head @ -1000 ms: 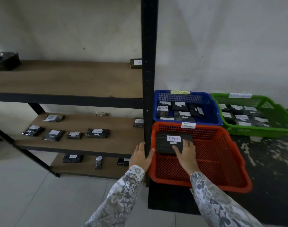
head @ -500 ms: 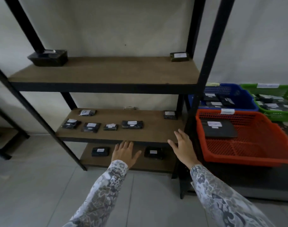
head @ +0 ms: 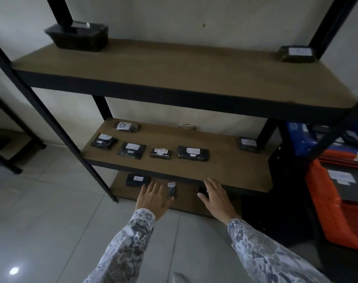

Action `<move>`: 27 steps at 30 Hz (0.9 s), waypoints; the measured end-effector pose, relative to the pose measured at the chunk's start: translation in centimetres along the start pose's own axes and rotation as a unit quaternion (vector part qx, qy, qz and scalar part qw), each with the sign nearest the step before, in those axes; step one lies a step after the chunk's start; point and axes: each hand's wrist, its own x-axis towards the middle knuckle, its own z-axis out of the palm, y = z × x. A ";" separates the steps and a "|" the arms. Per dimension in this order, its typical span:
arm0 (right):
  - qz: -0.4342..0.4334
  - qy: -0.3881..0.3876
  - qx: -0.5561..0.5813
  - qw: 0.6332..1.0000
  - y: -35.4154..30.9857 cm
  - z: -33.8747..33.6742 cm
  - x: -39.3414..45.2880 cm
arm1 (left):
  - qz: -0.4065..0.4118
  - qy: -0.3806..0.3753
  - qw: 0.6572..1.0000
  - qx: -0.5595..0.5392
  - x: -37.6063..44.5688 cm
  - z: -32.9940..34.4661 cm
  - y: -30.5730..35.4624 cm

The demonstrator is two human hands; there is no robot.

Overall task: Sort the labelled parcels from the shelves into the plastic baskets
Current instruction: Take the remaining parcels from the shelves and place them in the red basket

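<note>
- Both hands reach low toward the bottom brown wooden shelf board [head: 186, 203] of the black metal rack; fingers spread and straight, holding nothing.
- Left hand [head: 153, 198] hovers over the board, its thumb just beside a small narrow black wrapped parcel with a white label [head: 171, 189], at 1 o'clock from the palm.
- Right hand [head: 216, 196] covers most of another dark parcel [head: 201, 189], which peeks out at 10 o'clock from the knuckles; contact cannot be told.
- A flat black labelled parcel [head: 137, 179] lies at 11 o'clock from the left hand, partly under the middle shelf's edge.
- Judgement: parcels look light, film-wrapped, likely slick; pinch across the short sides, thumb under one edge.
- Orange plastic mesh basket [head: 325, 211] stands at 3 o'clock, already holding one large dark parcel.
</note>
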 end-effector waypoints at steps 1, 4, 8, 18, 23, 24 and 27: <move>-0.006 -0.001 -0.007 1.000 0.2 0.7 1.7 | 0.004 -0.003 1.000 0.002 1.5 1.0 -0.4; -0.005 0.011 -0.005 1.000 1.1 2.1 7.0 | 0.027 0.014 0.999 0.019 6.3 4.4 -1.7; -0.005 0.047 -0.022 0.999 3.5 2.9 14.2 | 0.060 -0.020 0.997 0.049 12.0 9.2 -2.5; 0.059 -0.046 0.156 0.985 8.7 2.4 24.5 | 0.119 -0.010 0.992 0.038 18.7 16.8 -4.1; 0.055 -0.019 0.173 0.983 8.8 1.9 24.4 | 0.108 0.012 0.994 0.034 18.8 17.2 -4.2; 0.053 -0.009 0.163 0.985 8.7 2.0 24.1 | 0.106 0.007 0.994 0.034 18.7 17.2 -4.1; 0.060 0.024 0.176 0.982 8.3 2.4 22.7 | 0.099 0.002 0.994 0.034 18.5 17.1 -4.1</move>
